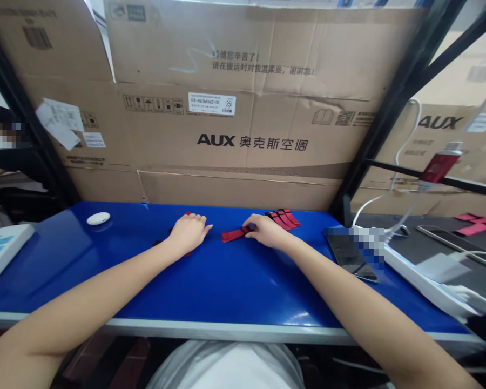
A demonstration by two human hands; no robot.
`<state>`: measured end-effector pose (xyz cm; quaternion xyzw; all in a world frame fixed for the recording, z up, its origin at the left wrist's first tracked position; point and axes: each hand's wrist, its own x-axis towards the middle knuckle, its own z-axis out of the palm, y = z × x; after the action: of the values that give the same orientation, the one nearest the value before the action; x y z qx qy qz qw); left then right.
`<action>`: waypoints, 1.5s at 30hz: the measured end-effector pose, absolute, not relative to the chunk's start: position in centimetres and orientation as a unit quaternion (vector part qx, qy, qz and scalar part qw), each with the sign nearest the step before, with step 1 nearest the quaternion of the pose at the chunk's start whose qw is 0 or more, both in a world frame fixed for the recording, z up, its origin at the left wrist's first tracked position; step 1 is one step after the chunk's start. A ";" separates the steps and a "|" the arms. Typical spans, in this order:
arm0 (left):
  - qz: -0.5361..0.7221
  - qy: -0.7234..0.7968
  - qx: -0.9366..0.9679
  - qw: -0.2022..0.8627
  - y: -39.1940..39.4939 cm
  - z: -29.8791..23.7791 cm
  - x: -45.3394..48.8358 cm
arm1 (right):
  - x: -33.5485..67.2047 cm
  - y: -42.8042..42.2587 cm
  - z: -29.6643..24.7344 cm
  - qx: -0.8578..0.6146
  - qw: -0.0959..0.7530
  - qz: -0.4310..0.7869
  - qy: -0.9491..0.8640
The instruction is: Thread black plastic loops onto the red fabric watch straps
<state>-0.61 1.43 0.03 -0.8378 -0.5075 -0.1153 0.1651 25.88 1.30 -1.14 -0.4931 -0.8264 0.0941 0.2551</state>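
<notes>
My left hand (189,231) lies palm down on the blue table (227,281), fingers stretched out flat over red and black pieces that mostly hide beneath it. My right hand (265,229) rests a little to the right, its fingers curled onto one end of a red strap (231,235) that lies flat on the table. Just behind the right hand sits a small stack of red and black straps (285,217).
Large cardboard boxes (243,108) wall off the back of the table. A white oval object (98,218) lies at the back left, a white box (2,248) at the left edge, a dark tablet (350,254) and a white power strip (425,278) on the right. Another person (0,156) sits far left.
</notes>
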 end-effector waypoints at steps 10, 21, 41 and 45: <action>-0.247 -0.357 -0.899 -0.058 -0.9 -0.9 2.2 | 22.9 -0.4 -1.1 -0.414 0.332 0.341 -0.776; -0.330 -0.262 -0.901 -0.108 -1.6 -0.1 1.7 | 23.6 -1.1 0.2 -0.283 0.335 0.532 -0.724; -0.357 -0.239 -0.900 -0.073 -1.5 0.0 1.5 | 23.5 -1.7 2.0 -0.277 0.326 0.452 -0.782; -0.362 -0.260 -0.890 -0.093 -1.9 0.1 1.6 | 23.7 -1.6 1.9 -0.245 0.338 0.498 -0.760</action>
<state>1.61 -1.90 0.15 -0.8901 -0.2603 -0.3625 -0.0929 23.65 -1.62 1.94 -0.2447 -0.7601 0.4984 0.3377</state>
